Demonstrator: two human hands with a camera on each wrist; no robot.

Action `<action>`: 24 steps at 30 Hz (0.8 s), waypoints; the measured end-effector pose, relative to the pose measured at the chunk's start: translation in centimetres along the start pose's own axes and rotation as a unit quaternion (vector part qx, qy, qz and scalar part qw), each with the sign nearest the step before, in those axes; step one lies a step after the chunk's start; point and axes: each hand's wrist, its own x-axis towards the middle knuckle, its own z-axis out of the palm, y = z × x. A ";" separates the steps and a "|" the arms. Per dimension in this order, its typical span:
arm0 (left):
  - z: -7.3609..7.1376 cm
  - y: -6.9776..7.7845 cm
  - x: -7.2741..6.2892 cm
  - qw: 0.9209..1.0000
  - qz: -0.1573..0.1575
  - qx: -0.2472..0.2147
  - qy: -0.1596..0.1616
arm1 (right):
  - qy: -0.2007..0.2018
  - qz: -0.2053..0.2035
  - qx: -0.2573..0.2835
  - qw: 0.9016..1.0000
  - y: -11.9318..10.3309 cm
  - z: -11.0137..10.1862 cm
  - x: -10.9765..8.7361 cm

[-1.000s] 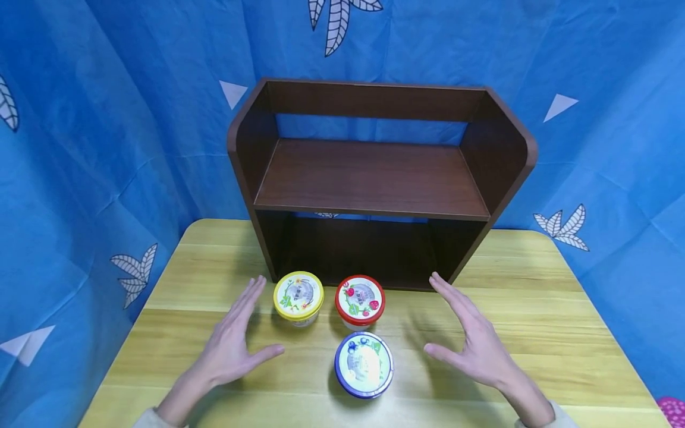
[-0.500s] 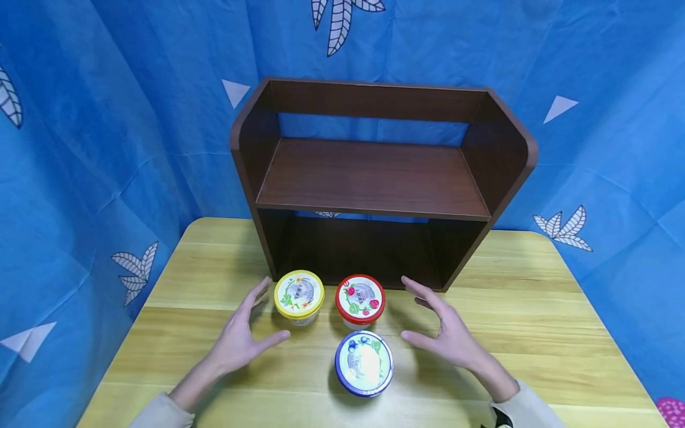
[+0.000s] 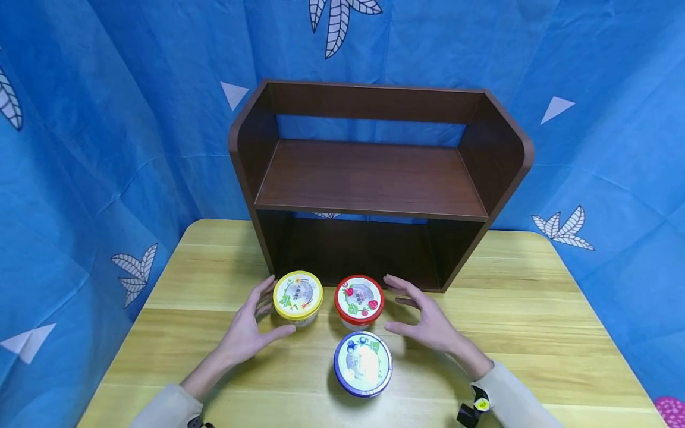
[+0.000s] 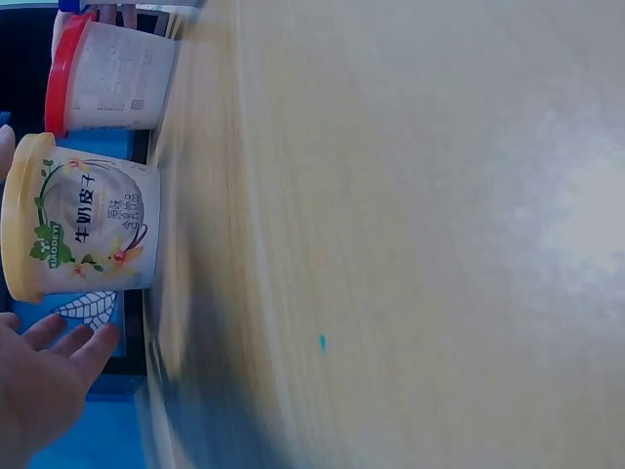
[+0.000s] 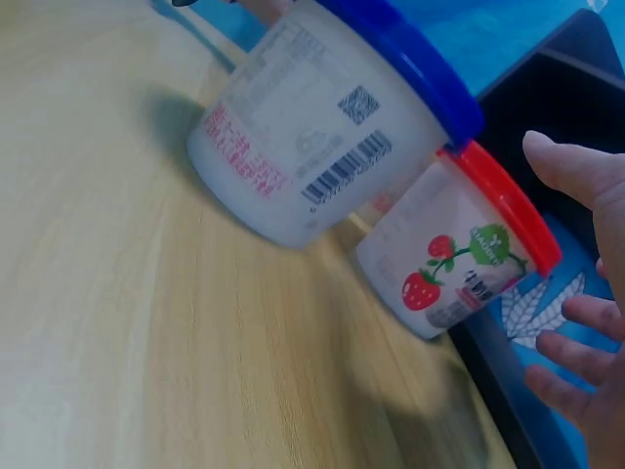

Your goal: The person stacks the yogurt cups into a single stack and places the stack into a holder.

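Observation:
Three lidded tubs stand upright on the wooden table. The yellow-lidded tub (image 3: 298,295) is at the left, its flower label facing the left wrist view. My left hand (image 3: 255,327) curves around its left side, thumb and fingers spread apart. To its right is the red-lidded tub (image 3: 359,300), with strawberries printed on it. My right hand (image 3: 425,321) is just right of that tub, fingers spread, thumb toward the front. Nearest the front stands the blue-lidded tub (image 3: 363,364), which shows a barcode in the right wrist view. Both palms hold nothing.
A dark brown two-tier shelf (image 3: 369,178) stands right behind the tubs, with side walls and a bare upper board. Blue leaf-print cloth (image 3: 107,148) hangs behind and beside the table (image 3: 535,333). A pink dotted thing (image 3: 671,411) shows at the lower right.
My right hand has moved left, up beside the red-lidded tub. My left hand has shifted slightly right, closer around the yellow-lidded tub. The tubs have stayed in place.

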 end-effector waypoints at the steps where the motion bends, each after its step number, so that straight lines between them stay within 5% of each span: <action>1: 0.0 0.0 0.1 1.000 -0.003 0.001 -0.001 | -0.002 0.004 0.002 1.000 0.1 0.1 0.2; 13: 0.8 0.4 0.9 0.998 -0.066 0.002 -0.021 | -0.029 0.045 0.015 0.998 1.1 1.1 1.4; 24: 1.3 0.4 1.4 0.997 -0.072 -0.025 -0.017 | -0.036 0.053 0.036 0.997 1.5 1.9 2.1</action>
